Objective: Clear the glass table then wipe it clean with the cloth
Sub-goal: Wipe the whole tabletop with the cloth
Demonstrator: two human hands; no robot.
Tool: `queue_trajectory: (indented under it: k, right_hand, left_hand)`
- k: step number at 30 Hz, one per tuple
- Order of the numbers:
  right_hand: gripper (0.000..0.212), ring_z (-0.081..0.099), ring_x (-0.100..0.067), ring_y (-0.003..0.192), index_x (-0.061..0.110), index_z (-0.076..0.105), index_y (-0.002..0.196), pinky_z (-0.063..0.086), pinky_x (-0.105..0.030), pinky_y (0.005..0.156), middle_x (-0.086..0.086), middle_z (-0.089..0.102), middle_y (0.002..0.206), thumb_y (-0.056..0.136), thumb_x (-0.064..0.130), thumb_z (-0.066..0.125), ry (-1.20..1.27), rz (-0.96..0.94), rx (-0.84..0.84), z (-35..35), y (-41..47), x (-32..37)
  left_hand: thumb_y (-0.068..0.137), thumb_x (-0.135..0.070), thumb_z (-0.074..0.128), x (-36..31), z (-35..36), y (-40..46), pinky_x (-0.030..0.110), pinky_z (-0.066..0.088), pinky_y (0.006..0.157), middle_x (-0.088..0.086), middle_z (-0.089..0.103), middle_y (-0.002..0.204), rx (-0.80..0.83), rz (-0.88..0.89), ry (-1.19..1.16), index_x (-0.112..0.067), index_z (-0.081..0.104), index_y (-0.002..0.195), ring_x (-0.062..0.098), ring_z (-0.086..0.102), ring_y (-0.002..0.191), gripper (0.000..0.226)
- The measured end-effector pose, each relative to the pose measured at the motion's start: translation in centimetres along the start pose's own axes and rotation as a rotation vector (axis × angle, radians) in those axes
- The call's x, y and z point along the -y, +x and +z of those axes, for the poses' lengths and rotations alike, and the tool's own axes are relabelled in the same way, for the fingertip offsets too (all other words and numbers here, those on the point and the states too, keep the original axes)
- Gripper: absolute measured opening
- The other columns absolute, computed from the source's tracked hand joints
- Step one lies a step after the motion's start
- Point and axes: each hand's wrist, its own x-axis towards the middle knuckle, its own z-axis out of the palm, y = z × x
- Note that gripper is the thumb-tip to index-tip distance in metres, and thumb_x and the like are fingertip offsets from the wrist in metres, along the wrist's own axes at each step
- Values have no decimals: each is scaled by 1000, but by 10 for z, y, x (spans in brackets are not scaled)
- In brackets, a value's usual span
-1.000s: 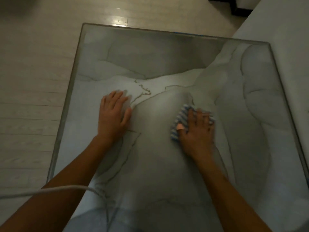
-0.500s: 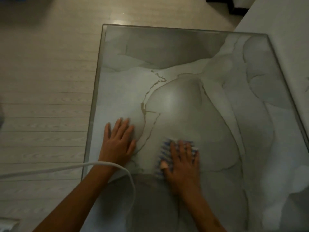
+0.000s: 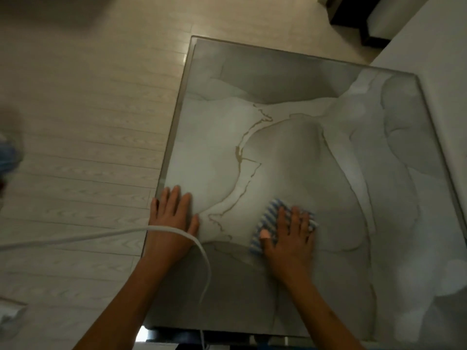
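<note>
Right hand [image 3: 290, 236] flat, fingers straight, pressing striped cloth [image 3: 265, 223] onto glass table [image 3: 303, 109]; cloth protruding at 10 o'clock. Left hand [image 3: 171, 218] flat, fingers extended, on glass.

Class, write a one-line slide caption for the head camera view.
Right hand presses a striped cloth flat on the glass table; left hand rests beside it.

Both your forearms are bare from the lower edge of the view up to the wrists, with no sleeve showing on either; your left hand [image 3: 173, 218] wears no ring, watch or glove that can be made out; your right hand [image 3: 290, 238] carries a small pale plaster wrapped round the thumb tip. A flat white cable [image 3: 177, 231] loops across your left wrist and trails down toward you.
</note>
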Motion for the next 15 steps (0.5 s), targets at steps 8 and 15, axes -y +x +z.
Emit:
queue_trajectory:
  k: [8, 15]
  right_hand:
    - [73, 7, -33, 149, 31, 21, 153, -3, -55, 117, -8, 17, 161, 88, 65, 31, 19, -302, 55, 11, 59, 82]
    - [73, 1, -33, 149, 28, 14, 155, -8, -57, 116, -8, 11, 162, 92, 64, 27, 4, -456, 132, 16, 60, 144]
  left_hand:
    - [84, -33, 48, 7, -9, -31, 50, 47, 101, 26, 58, 129, -67, 53, -52, -5, 65, 119, 44, 54, 121, 48]
    - [84, -26, 51, 1, -16, -73, 47, 55, 91, 19, 60, 127, -61, -100, -159, -4, 66, 115, 36, 60, 116, 41]
